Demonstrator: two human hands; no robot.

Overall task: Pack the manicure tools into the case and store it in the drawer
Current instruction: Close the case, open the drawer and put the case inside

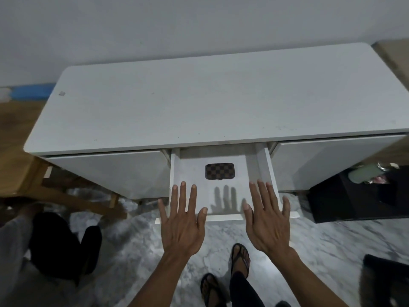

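White bench [199, 103], drawer [223, 196] pulled out with the case [219, 171] inside; left hand [182, 224] and right hand [269, 222] flat, empty, probably about to push it shut.

The cabinet [199, 103] top is smooth, matt white laminate; the case [219, 171] shows a checkered, leather-like cover; the floor [309, 244] is polished marble.

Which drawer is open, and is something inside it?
The middle drawer is pulled out, unlike the shut left drawer and right drawer. A closed checkered case lies in it.
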